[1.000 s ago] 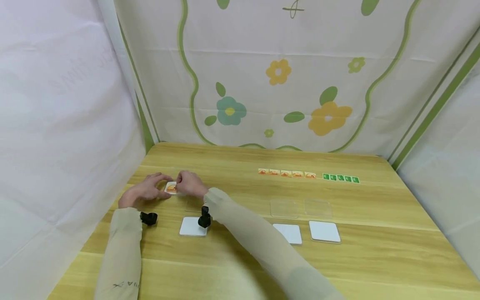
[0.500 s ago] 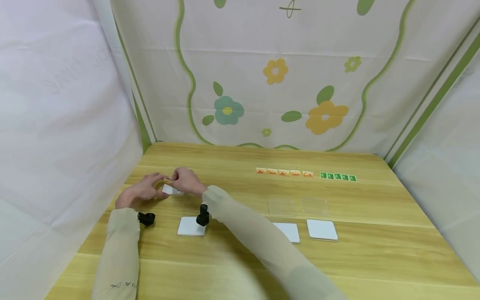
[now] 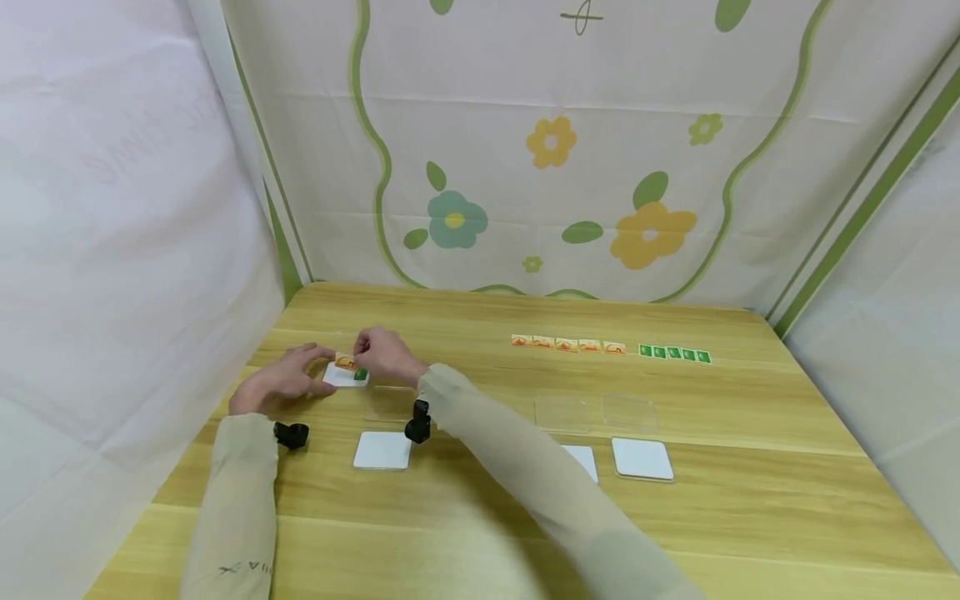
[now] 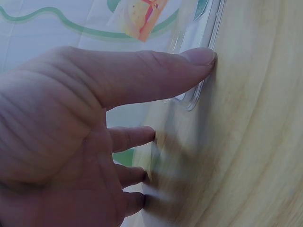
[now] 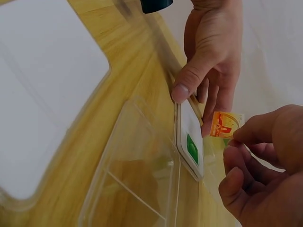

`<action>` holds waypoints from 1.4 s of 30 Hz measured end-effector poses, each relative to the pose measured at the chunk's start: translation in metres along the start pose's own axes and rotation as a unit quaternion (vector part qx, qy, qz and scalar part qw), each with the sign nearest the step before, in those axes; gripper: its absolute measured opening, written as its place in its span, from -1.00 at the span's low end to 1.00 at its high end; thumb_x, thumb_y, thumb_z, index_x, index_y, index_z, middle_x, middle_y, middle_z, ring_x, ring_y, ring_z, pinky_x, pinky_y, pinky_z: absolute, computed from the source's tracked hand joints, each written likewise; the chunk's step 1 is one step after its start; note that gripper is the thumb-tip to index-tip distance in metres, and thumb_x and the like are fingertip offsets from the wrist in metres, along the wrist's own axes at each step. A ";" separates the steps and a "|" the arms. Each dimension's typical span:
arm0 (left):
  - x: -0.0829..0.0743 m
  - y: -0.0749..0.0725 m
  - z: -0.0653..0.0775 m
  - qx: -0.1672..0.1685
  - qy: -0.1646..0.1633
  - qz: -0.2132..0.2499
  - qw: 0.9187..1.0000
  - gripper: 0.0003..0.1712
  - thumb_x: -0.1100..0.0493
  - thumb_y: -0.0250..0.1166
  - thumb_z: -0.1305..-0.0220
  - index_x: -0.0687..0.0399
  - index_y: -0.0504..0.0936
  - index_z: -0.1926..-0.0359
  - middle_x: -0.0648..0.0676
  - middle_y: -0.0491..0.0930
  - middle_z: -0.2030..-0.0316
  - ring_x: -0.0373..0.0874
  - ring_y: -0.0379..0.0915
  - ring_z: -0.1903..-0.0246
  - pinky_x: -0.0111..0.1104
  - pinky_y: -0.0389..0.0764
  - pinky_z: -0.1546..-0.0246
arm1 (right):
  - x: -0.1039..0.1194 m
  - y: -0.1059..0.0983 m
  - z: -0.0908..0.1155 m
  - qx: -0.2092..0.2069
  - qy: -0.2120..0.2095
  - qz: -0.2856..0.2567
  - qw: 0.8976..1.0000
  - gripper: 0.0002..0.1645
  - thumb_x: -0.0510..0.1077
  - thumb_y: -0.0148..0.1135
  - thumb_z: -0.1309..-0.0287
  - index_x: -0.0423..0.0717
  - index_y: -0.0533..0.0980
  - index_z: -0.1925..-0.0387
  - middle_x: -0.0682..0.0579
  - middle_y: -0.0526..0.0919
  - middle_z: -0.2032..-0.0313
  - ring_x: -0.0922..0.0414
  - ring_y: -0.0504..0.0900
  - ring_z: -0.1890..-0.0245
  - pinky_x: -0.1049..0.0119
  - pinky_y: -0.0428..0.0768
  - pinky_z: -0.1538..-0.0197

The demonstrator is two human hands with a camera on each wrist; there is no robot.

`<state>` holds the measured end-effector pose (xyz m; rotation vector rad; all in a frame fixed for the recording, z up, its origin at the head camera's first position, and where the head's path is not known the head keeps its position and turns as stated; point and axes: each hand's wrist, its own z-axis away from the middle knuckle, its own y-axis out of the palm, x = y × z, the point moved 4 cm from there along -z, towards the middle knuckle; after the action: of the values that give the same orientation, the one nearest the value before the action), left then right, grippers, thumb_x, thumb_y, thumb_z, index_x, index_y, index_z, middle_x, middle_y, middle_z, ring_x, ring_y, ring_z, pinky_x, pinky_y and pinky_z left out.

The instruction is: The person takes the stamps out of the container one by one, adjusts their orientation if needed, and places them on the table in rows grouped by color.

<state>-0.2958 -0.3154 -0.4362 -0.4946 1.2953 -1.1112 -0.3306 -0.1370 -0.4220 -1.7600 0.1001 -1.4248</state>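
Note:
A white square card in a clear plastic case (image 3: 339, 377) lies at the table's left side, with a small green picture piece (image 5: 192, 148) on its right part. My left hand (image 3: 287, 377) holds the case at its left end, thumb on the near edge; the left wrist view shows that thumb (image 4: 156, 78) against the rim, while the index finger is hidden there. Just above the case, my right hand (image 3: 388, 354) pinches a small orange picture card (image 5: 224, 125) between thumb and fingertip. The card stands tilted, clear of the white surface.
A second white square (image 3: 382, 450) lies nearer, a clear lid (image 3: 386, 402) behind it. Two more white squares (image 3: 642, 459) and two clear lids (image 3: 630, 411) lie right of centre. Rows of orange cards (image 3: 567, 345) and green cards (image 3: 674, 352) are further back, before a fabric wall.
The orange picture card lay flat on the white square a second ago; my right hand has lifted it, uncovering white surface and the green piece. My left hand stays at the case.

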 end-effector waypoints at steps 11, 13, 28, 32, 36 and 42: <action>0.001 0.001 -0.003 0.000 0.006 -0.014 1.000 -0.32 -0.02 0.35 -0.25 0.08 0.38 -0.32 0.47 0.01 -0.41 0.52 -0.17 -0.37 0.44 -0.02 -0.23 | -0.005 -0.015 0.004 -0.004 0.000 0.000 1.000 -0.92 -0.28 0.25 -0.15 -0.05 0.61 0.38 0.12 0.64 0.39 0.27 0.53 0.43 0.49 0.51 0.37; 0.001 0.001 -0.003 -0.002 0.006 -0.015 1.000 -0.33 -0.01 0.35 -0.25 0.08 0.38 -0.31 0.48 0.02 -0.41 0.52 -0.17 -0.37 0.43 -0.02 -0.23 | -0.007 -0.018 0.005 -0.007 -0.001 0.002 1.000 -0.92 -0.27 0.24 -0.16 -0.05 0.61 0.38 0.12 0.65 0.38 0.27 0.54 0.42 0.49 0.50 0.35; 0.002 0.001 -0.002 -0.004 0.003 -0.010 1.000 -0.30 0.00 0.36 -0.23 0.11 0.36 -0.32 0.50 -0.02 -0.41 0.53 -0.19 -0.37 0.44 -0.05 -0.23 | -0.022 -0.036 0.011 -0.010 0.009 -0.009 1.000 -0.93 -0.25 0.22 -0.21 -0.08 0.61 0.36 0.07 0.66 0.35 0.24 0.52 0.45 0.46 0.49 0.40; 0.002 0.001 -0.001 -0.006 0.012 -0.014 1.000 -0.30 0.01 0.36 -0.24 0.12 0.36 -0.32 0.49 0.02 -0.39 0.53 -0.15 -0.35 0.44 -0.02 -0.22 | -0.025 -0.041 0.013 -0.004 0.019 -0.026 0.999 -0.93 -0.26 0.21 -0.23 -0.10 0.61 0.35 0.05 0.66 0.34 0.22 0.55 0.46 0.44 0.55 0.41; 0.002 0.001 -0.001 -0.008 0.016 -0.014 1.000 -0.31 0.01 0.36 -0.24 0.13 0.37 -0.32 0.49 0.03 -0.39 0.53 -0.15 -0.35 0.44 -0.01 -0.22 | -0.026 -0.045 0.014 -0.002 0.024 -0.030 0.999 -0.92 -0.26 0.22 -0.23 -0.10 0.61 0.36 0.05 0.64 0.37 0.22 0.54 0.49 0.44 0.54 0.42; 0.002 0.001 0.000 -0.008 0.012 -0.013 1.000 -0.31 0.00 0.36 -0.24 0.12 0.37 -0.32 0.49 0.00 -0.40 0.53 -0.17 -0.36 0.44 -0.02 -0.22 | -0.029 -0.049 0.015 -0.005 0.026 -0.035 0.999 -0.91 -0.28 0.21 -0.21 -0.11 0.62 0.38 0.06 0.64 0.41 0.23 0.53 0.52 0.44 0.51 0.46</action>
<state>-0.2958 -0.3165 -0.4384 -0.5113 1.3229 -1.1327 -0.3486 -0.0822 -0.4127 -1.7504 0.0751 -1.5226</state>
